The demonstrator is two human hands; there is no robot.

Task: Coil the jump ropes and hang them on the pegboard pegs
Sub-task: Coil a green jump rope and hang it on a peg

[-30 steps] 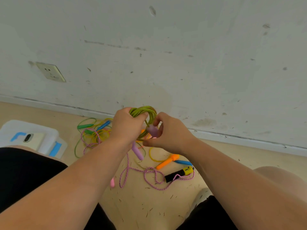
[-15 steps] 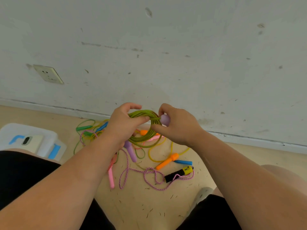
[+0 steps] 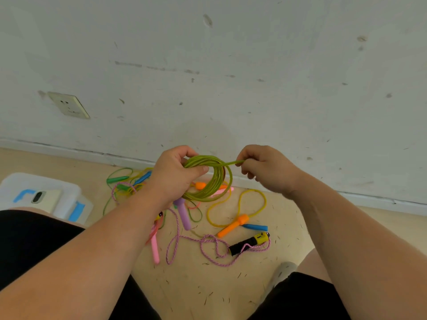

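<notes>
Left hand (image 3: 172, 175) grips the green rope coil (image 3: 213, 181), fingers curled round it; right hand (image 3: 265, 168) fingers pinch its loose strand (image 3: 231, 163).

The right hand (image 3: 268, 169) has drawn away from the coil (image 3: 215, 183) and now sits apart to its right; 0.5 s ago its fingers touched the coil's right edge. 1 green strand (image 3: 231, 162) now runs taut from the coil's top to that hand's pinch. The purple knob seen at those fingertips no longer shows. The coil, bunched tight 1 s ago, now hangs as an open ring.
</notes>
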